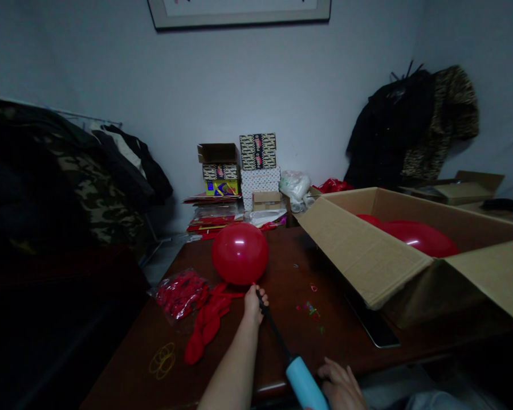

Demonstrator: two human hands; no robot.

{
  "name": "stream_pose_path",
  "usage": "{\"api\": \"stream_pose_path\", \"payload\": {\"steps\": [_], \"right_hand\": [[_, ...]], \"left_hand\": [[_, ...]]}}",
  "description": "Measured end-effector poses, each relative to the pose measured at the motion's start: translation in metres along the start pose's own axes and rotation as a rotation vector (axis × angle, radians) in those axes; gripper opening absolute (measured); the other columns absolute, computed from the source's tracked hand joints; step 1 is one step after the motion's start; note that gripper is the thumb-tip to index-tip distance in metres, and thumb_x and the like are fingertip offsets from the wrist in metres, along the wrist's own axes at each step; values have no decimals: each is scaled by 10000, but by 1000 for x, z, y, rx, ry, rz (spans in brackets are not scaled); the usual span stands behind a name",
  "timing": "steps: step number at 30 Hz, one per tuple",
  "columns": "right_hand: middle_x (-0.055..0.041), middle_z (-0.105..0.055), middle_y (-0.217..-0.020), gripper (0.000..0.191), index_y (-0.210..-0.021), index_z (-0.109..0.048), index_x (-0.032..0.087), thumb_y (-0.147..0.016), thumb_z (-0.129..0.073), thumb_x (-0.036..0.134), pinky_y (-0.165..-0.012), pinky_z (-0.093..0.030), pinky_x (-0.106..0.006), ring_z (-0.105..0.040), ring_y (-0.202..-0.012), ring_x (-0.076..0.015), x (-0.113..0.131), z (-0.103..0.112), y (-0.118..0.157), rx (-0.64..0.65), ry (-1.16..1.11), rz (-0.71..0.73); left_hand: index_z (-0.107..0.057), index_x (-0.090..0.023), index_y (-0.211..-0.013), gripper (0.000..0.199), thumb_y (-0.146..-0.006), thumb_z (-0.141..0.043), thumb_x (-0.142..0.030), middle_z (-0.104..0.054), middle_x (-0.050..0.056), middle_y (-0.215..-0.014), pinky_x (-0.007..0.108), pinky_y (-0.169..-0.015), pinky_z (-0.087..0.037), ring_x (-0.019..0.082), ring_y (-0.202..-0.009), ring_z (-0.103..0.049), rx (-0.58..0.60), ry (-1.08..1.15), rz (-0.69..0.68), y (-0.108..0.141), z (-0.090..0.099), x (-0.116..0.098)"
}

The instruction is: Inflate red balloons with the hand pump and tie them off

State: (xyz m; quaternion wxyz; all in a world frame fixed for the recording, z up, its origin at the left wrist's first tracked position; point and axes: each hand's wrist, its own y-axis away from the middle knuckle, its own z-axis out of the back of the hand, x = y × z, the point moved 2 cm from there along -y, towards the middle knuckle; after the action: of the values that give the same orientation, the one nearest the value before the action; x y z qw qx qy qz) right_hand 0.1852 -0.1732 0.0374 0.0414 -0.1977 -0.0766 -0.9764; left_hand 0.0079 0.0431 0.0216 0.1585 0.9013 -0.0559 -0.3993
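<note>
A round, inflated red balloon (239,254) sits above the dark wooden table, its neck pointing towards me. My left hand (255,303) is closed around the balloon's neck where it meets the black nozzle of a hand pump. From there the balloon pump (304,382) slants down to the lower right, its light-blue barrel cut off by the frame edge. Beside that barrel is my right hand (341,385), fingers loosely extended and apart; its lower part is out of frame. Uninflated red balloons (206,329) lie left of my left forearm.
A clear bag of red items (183,293) and yellow rings (162,360) lie on the left. Small coloured bands (310,309) and a phone-like black slab (378,327) are to the right. An open carton (367,250) there contains red balloons. Stacked boxes (260,182) stand at the back.
</note>
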Motion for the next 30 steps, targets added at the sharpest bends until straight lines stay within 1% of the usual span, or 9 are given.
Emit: {"api": "stream_pose_path", "payload": {"steps": [3, 5, 9, 12, 15, 18, 21, 23, 30], "right_hand": [[-130, -522, -1230, 496, -924, -662, 173, -717, -480, 585, -1044, -132, -544, -320, -1256, -349, 6, 7, -6, 42, -16, 14], [-131, -506, -1244, 497, -941, -652, 165, -728, -468, 575, -1051, -117, -531, -312, -1260, -341, 14, 12, -12, 26, -27, 21], [-123, -529, -1202, 439, -921, -649, 156, -771, -434, 509, -1060, -125, -480, -345, -1236, -308, 36, 26, -32, -86, -53, 10], [-110, -548, -1164, 397, -871, -656, 160, -771, -444, 480, -1055, -158, -439, -373, -1208, -291, 52, 34, -56, -159, -64, -3], [-121, -552, -1151, 412, -881, -658, 141, -755, -457, 478, -1046, -174, -435, -376, -1200, -301, 63, 32, -79, -177, -46, -15], [-123, -560, -1134, 432, -901, -658, 133, -766, -439, 481, -1051, -160, -446, -380, -1196, -303, 69, 21, -91, -181, -49, -10], [-114, -558, -1143, 438, -931, -653, 142, -783, -420, 482, -1061, -136, -455, -368, -1209, -296, 70, 9, -90, -183, -52, -10], [-111, -554, -1155, 442, -964, -646, 146, -782, -427, 484, -1067, -118, -462, -350, -1225, -299, 70, 5, -84, -177, -37, -22], [-120, -554, -1168, 437, -972, -648, 151, -783, -438, 485, -1073, -100, -480, -341, -1241, -308, 53, -4, -58, -135, -3, -15]], "left_hand": [[-359, -203, -708, 246, -766, -521, -380, -369, -68, -510, 158, -353, -181, 47, -355, -317, 18, 31, 2, 2, 0, -2], [-363, -202, -714, 235, -766, -526, -364, -373, -65, -516, 157, -356, -193, 48, -361, -321, 31, 56, 4, 3, 0, -2], [-365, -200, -714, 210, -778, -514, -334, -383, -61, -520, 162, -364, -231, 53, -368, -337, 49, 85, 17, 3, 1, 2], [-371, -203, -721, 194, -791, -494, -335, -416, -50, -531, 187, -400, -314, 78, -401, -412, 47, 86, 32, 3, 1, 6], [-383, -205, -743, 199, -785, -506, -354, -486, -26, -586, 238, -481, -407, 125, -506, -529, 33, 74, 86, 4, 3, 6], [-379, -208, -742, 207, -783, -499, -371, -481, -36, -576, 231, -457, -390, 107, -454, -491, 26, 18, 108, 3, 7, 3], [-356, -214, -719, 238, -774, -491, -403, -407, -67, -511, 186, -376, -273, 68, -352, -356, 22, -58, 104, 1, 10, 1], [-347, -217, -713, 260, -763, -496, -424, -390, -72, -500, 177, -358, -221, 63, -339, -331, 18, -90, 99, 0, 11, 3], [-344, -217, -713, 251, -769, -478, -421, -377, -74, -488, 173, -350, -179, 57, -334, -320, -3, -119, 72, -2, 12, 16]]}}
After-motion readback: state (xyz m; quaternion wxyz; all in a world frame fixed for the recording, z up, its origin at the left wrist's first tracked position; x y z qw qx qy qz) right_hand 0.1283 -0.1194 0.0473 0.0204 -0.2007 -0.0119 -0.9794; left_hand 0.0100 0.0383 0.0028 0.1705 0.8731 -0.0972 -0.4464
